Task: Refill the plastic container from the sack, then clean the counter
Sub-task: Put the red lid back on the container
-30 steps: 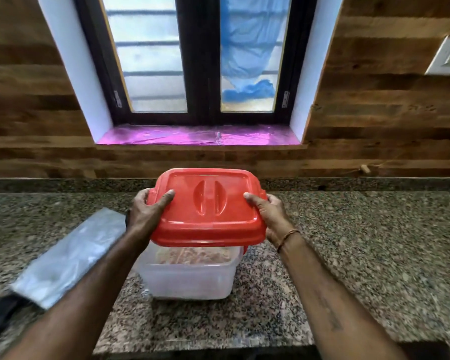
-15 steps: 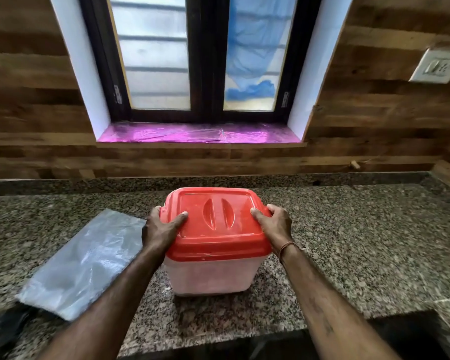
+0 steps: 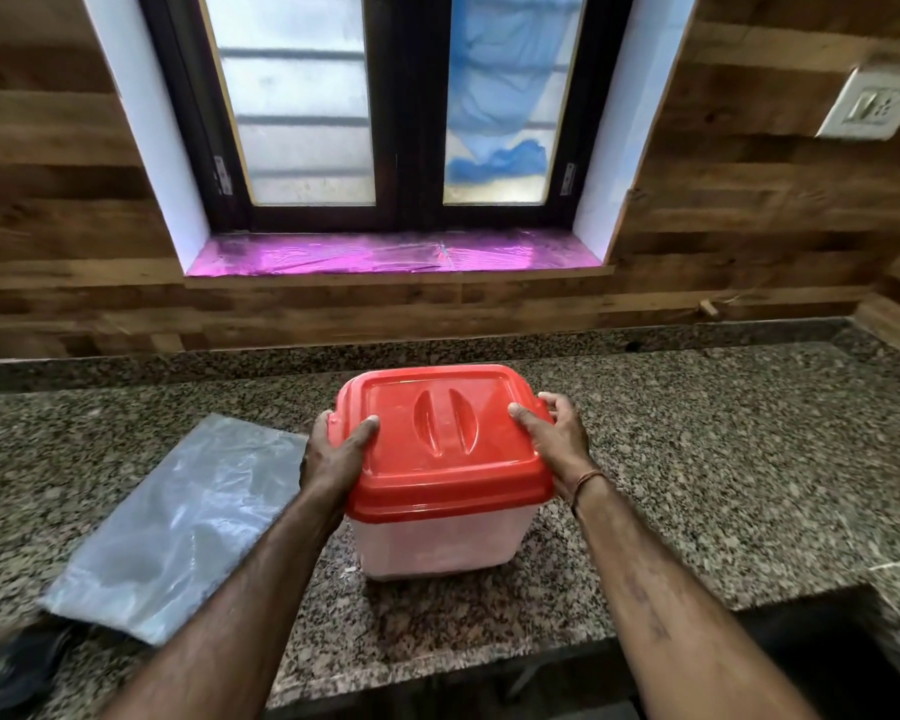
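Both hands, left (image 3: 333, 454) and right (image 3: 557, 439), grasp the red lid (image 3: 442, 444) seated on the upright translucent container (image 3: 437, 543), its contents indistinct.

Both hands, left hand (image 3: 333, 454) and right hand (image 3: 559, 444), grip opposite sides of the red lid (image 3: 442, 439) seated on the plastic container (image 3: 437, 545) mid-bench (image 3: 723, 459), an empty sack (image 3: 178, 522) flat toward the left edge.
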`<move>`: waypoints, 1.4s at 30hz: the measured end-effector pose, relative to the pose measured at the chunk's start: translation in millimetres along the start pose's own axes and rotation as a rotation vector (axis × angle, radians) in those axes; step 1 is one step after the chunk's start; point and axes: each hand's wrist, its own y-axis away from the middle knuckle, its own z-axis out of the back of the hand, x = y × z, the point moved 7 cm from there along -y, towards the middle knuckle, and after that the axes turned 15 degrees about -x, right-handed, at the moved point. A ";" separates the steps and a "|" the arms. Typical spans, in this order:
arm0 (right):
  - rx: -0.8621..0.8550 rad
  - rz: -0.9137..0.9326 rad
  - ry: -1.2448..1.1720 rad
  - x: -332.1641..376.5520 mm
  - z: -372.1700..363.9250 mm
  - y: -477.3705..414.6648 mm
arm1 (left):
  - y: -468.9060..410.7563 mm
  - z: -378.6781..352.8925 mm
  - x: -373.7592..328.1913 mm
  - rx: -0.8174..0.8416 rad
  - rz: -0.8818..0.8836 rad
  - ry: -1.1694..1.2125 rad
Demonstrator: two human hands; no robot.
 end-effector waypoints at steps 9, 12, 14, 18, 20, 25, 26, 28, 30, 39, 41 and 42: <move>0.192 -0.316 -0.142 -27.0 -4.9 -7.7 | 2.5 20.5 -9.2 -0.345 -0.104 -0.244; 0.130 -0.259 -0.087 -28.1 0.2 -13.4 | 10.2 20.0 -19.0 -0.355 -0.164 -0.231; 0.030 -0.154 -0.011 -20.5 4.7 -13.0 | 13.4 18.9 -22.1 -0.325 -0.156 -0.226; -0.065 0.055 0.136 -4.1 7.4 -9.1 | 17.6 24.4 -26.0 -0.363 -0.200 -0.258; -0.071 0.093 0.172 1.3 8.8 -7.5 | 19.2 27.2 -27.1 -0.380 -0.194 -0.271; -0.058 0.216 0.281 11.2 8.6 -11.2 | 27.9 22.2 -34.2 -0.422 -0.256 -0.321; -0.059 0.249 0.294 13.7 7.8 -10.0 | 29.9 21.4 -34.7 -0.430 -0.263 -0.338; -0.043 0.293 0.339 16.0 3.5 -5.6 | 30.6 20.3 -33.1 -0.434 -0.269 -0.327; -0.028 0.342 0.430 15.7 -2.8 -0.5 | 32.5 21.2 -31.7 -0.427 -0.284 -0.298; 0.208 0.258 0.343 -1.2 0.3 -7.2 | 26.9 9.5 -2.4 -0.257 -0.186 -0.233; 0.225 0.195 0.324 -1.7 -1.0 -8.3 | 32.4 7.8 -3.3 -0.266 -0.133 -0.194; 0.226 0.190 0.318 0.2 -2.7 -8.5 | 33.1 6.7 -5.0 -0.275 -0.117 -0.186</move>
